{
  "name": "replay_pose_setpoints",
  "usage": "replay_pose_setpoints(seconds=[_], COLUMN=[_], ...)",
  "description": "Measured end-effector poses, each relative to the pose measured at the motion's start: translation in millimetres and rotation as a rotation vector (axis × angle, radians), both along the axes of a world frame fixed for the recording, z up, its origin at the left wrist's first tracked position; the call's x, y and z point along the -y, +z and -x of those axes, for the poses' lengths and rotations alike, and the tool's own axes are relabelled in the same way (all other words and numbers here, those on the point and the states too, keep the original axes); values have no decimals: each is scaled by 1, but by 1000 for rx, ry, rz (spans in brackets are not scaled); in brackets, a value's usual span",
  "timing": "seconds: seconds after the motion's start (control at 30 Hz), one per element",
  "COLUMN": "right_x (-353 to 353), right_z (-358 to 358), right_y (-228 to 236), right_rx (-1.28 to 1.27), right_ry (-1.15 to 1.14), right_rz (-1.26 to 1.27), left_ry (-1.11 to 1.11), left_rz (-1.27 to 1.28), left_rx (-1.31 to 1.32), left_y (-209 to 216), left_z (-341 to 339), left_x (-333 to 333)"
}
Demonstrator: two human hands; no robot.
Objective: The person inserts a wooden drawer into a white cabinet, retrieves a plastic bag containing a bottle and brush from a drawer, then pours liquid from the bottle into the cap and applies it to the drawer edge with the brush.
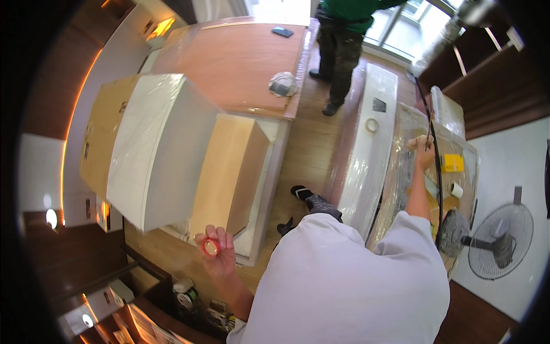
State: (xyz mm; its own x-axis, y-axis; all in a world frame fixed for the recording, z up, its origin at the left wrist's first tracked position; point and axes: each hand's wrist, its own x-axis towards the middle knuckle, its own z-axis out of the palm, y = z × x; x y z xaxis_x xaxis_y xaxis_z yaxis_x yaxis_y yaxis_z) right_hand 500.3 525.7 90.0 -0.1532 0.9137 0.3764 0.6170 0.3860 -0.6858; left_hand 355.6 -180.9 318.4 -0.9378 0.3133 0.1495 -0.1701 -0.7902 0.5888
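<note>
My left hand (pixel 220 245) is raised beside the near end of a pale wooden box (pixel 226 166). Its fingers are closed round a small round container with a red rim (pixel 210 247), whose middle looks pale. Stretched out to the right, my right hand (pixel 424 153) is over wrapped boards (pixel 395 172). Its fingers are closed at a thin brown stick (pixel 431 123), and a beige lump by the fingertips is too small to name. Close by that hand are a long black strip (pixel 437 172) and a yellow box (pixel 453 163).
A white cabinet (pixel 154 149) stands left. On a wrapped wooden panel (pixel 235 63) lie a phone (pixel 282 31) and a cap (pixel 282 85). A tape roll (pixel 372 125) lies on a long white board (pixel 366 155). A fan (pixel 501 241) is right; another person (pixel 342 51) stands ahead.
</note>
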Motion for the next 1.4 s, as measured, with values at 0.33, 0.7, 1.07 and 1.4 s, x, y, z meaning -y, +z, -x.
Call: replay_pose_setpoints(seconds=[0.33,0.7,1.07,1.4], right_x=[102,254,297,343], right_z=[143,237,389,563], right_y=[44,46,-23,-150], right_rx=[-212,-235,-2,257], right_ry=[622,1068,1150,1267], right_rz=[90,388,53,345], left_ry=[85,233,250,-5], left_rz=[-59,-88,-19,-99], left_rx=[-14,-13,-50,-62], left_y=[-3,-9,0,-21], left_z=[-21,-60,43,267], left_x=[35,84,48,-61])
